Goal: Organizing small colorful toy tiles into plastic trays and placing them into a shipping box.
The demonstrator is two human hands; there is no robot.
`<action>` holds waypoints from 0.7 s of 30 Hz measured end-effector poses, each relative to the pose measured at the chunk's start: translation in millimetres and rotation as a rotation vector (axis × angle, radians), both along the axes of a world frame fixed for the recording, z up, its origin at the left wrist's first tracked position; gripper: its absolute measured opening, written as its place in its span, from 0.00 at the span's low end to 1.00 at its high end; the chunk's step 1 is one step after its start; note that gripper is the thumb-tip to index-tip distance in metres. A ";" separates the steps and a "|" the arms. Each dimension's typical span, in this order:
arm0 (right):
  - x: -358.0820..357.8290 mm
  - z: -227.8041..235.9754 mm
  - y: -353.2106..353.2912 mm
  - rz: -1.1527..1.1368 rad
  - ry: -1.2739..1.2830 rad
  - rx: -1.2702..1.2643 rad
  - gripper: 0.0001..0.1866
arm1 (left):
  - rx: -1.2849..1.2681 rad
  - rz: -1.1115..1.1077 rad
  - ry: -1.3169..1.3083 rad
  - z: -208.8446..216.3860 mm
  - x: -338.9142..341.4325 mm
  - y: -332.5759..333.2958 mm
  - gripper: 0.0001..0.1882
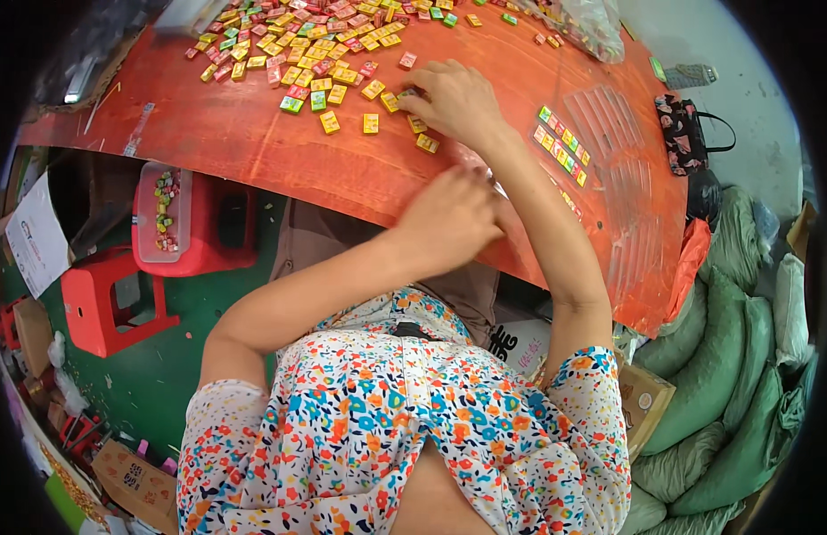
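Observation:
Over the red table [226, 143], my right hand [454, 102] reaches in from the right. Its thumb and fingers close round a small yellow box [403, 94] at the edge of many scattered ones. Two more yellow boxes [427, 143] lie just below that hand. Near the front edge of the table, my left hand [449, 214] is blurred by motion, its fingers curled and partly hidden. Something clear and shiny shows beside its fingertips, but I cannot make it out. A clear tray [560, 143] filled with rows of coloured boxes lies right of my right forearm.
Loose red, yellow and green boxes [315, 45] spread across the far left. Clear ridged trays [627, 196] lie along the right side, with a plastic bag [592, 31] behind. A tub of colourful pieces [164, 214] rests on a red stool; green sacks [725, 357] are piled at right.

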State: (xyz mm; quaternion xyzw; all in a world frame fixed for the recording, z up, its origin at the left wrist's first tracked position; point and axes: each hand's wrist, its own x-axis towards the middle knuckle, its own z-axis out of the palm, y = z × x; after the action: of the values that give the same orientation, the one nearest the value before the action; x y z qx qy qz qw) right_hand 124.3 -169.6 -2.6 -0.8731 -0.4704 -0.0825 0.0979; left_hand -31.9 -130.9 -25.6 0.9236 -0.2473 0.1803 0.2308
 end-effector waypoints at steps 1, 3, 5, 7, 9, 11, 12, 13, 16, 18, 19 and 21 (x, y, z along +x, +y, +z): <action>1.2 -0.5 -1.1 0.005 0.028 -0.001 0.13 | -0.042 0.024 0.014 1.7 -3.4 21.1 0.20; 1.2 -2.0 -3.9 0.008 0.059 0.001 0.12 | -0.115 0.148 -0.024 9.6 -5.5 62.2 0.13; 0.8 -3.9 -4.5 0.031 -0.039 0.029 0.12 | -0.141 0.253 -0.075 11.8 0.3 89.2 0.09; 0.1 -3.8 -6.5 0.029 -0.005 0.077 0.13 | -0.143 0.402 -0.019 8.8 10.4 105.3 0.06; -0.9 -0.8 -10.6 0.028 0.024 0.119 0.13 | -0.096 0.400 -0.031 -0.7 17.7 111.3 0.06; -6.9 1.3 -14.5 0.125 0.155 0.254 0.14 | -0.050 0.405 -0.037 -4.9 17.5 113.2 0.05; -13.6 1.1 -14.7 0.133 0.156 0.251 0.14 | -0.042 0.414 -0.030 -5.8 16.6 113.7 0.05; -23.3 2.8 -15.0 0.161 0.156 0.217 0.15 | -0.033 0.421 -0.025 -5.1 16.1 114.1 0.05; -40.8 7.7 -10.5 0.222 0.154 0.187 0.15 | -0.028 0.442 -0.021 -3.5 7.6 113.9 0.05; -43.1 2.5 -7.8 0.270 0.111 0.210 0.15 | -0.037 0.449 -0.040 -2.6 3.7 113.3 0.05; -42.2 0.6 -6.5 0.277 0.110 0.211 0.15 | -0.047 0.451 -0.056 -2.5 2.2 114.0 0.04; -36.6 -2.5 -3.4 0.184 -0.004 0.100 0.15 | -0.048 0.462 -0.069 -3.8 0.6 118.0 0.04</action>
State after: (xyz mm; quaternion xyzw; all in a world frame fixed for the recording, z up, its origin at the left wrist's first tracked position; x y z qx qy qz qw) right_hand 87.7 -173.0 -5.1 -0.8200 -0.5442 -0.0983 0.1474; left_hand -31.3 -12.8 -29.4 0.9432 -0.0328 0.2654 0.1969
